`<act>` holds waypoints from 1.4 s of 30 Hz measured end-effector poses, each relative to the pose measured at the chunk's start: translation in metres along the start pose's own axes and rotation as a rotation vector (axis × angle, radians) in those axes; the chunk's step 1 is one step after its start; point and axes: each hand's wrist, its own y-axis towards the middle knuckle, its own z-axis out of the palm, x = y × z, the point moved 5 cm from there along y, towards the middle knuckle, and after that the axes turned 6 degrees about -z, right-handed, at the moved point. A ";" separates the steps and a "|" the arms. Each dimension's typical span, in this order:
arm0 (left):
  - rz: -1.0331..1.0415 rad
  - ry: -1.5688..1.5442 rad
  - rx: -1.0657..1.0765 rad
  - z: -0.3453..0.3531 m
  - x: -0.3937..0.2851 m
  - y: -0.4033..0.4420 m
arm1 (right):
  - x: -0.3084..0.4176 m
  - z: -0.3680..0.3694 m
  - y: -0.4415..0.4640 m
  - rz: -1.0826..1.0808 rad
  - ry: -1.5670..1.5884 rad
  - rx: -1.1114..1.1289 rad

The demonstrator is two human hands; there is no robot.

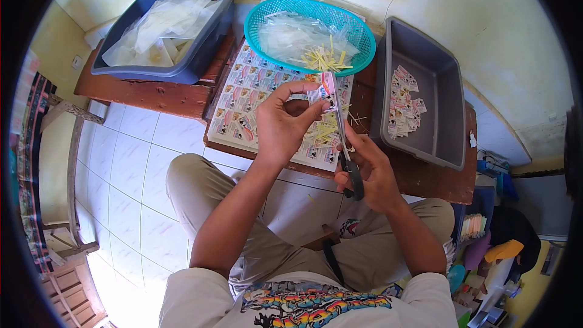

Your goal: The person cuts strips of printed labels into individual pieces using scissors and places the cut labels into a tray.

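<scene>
My left hand point(285, 118) pinches a small printed label point(323, 92) between thumb and fingers, held up over the table. In my right hand point(371, 170) is a pair of scissors point(341, 127) with black handles, my fingers in the loops. The blades point away from me and lie along the label's right edge; I cannot tell how far apart they are. Beneath both hands lie printed label sheets point(243, 94), with thin yellowish paper strips point(323, 133) scattered on them.
A turquoise basket point(250, 24) behind my hands holds clear plastic bags and yellowish strips. To the right, a grey tub point(440, 103) contains cut labels point(404, 106). A blue-grey tub point(206, 42) of translucent bags stands left on a wooden bench point(146, 94). Someone in dark clothing point(516, 237) is at far right.
</scene>
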 end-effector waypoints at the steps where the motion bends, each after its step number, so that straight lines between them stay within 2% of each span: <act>1: -0.004 -0.006 0.001 0.000 0.000 0.000 | 0.000 0.000 0.000 -0.001 -0.004 0.002; 14: 0.029 0.032 -0.014 0.000 0.002 -0.002 | -0.001 0.001 0.000 -0.039 -0.032 -0.013; 42: 0.086 0.080 -0.029 0.001 0.003 -0.002 | 0.001 0.002 -0.001 0.035 -0.001 -0.010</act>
